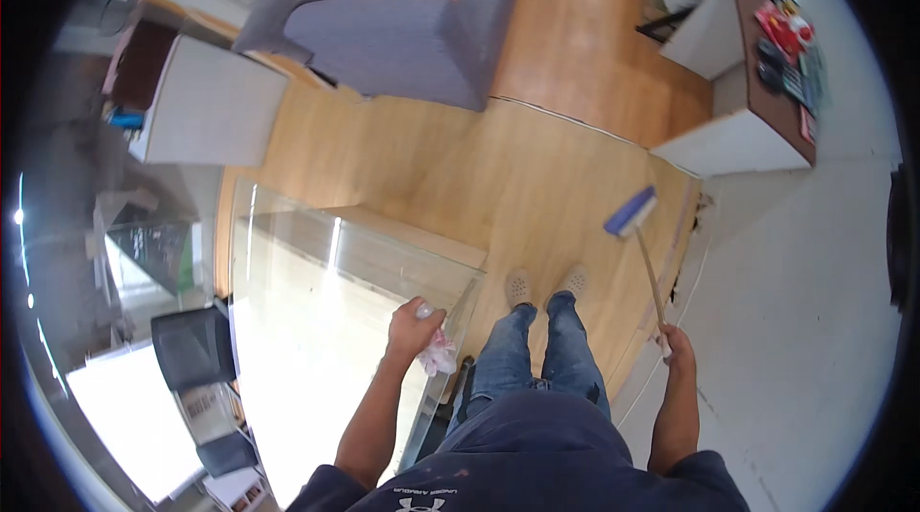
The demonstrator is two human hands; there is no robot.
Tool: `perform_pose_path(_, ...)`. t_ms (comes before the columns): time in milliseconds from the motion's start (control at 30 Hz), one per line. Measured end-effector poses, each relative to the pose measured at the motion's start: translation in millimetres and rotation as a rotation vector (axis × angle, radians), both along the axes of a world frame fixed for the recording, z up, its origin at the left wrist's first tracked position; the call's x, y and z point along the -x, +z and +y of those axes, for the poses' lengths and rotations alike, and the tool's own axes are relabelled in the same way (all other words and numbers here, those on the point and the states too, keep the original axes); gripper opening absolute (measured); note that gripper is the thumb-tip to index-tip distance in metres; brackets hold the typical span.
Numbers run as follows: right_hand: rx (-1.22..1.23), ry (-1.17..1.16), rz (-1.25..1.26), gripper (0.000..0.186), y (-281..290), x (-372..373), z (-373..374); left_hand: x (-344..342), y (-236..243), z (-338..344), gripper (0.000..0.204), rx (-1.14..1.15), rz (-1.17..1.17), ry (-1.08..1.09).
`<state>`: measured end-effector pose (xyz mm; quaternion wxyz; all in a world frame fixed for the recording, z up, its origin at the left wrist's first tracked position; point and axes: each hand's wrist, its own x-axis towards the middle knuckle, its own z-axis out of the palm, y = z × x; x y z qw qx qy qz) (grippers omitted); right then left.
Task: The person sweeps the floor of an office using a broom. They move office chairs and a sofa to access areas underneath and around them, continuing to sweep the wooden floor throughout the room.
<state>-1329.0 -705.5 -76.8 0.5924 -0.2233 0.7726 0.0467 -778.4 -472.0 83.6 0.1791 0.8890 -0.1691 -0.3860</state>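
Note:
My right hand (678,346) is closed around the upper end of a broom's pale handle (653,274). The handle slants away to a purple broom head (631,211) at the floor, ahead and to the right of my feet. My left hand (414,328) is closed on a crumpled pink-and-white bundle (439,355), which hangs out below the fingers; cloth or plastic, I cannot tell. A small whitish piece shows at the top of that fist. The fist is over the near right part of a glass-topped counter (388,251).
Grey sofa (383,42) stands ahead, left of centre. White cabinet (211,100) is at far left, a black chair (192,349) beyond the counter. A brown-topped desk (757,81) with clutter stands at far right. A pale wall (776,311) runs along my right.

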Motion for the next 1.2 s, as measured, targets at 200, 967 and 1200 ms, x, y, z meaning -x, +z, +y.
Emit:
perform_pose_path(200, 0.090, 0.134, -0.183, 0.025, -16.5, 3.6, -32.8, 11.4, -35.0, 9.3, 0.036, -0.002, -0.080, -0.018)
perform_pose_path(967, 0.640, -0.039, -0.270, 0.021, -97.4, 65.6, -125.6, 75.6, 1.8, -155.0, 0.015, 0.077, 0.153, -0.160)
perform_pose_path(1200, 0.278, 0.235, 0.357, 0.035, 33.2, 71.8, -94.5, 81.4, -37.5, -229.9, 0.014, -0.007, 0.360, -0.204)
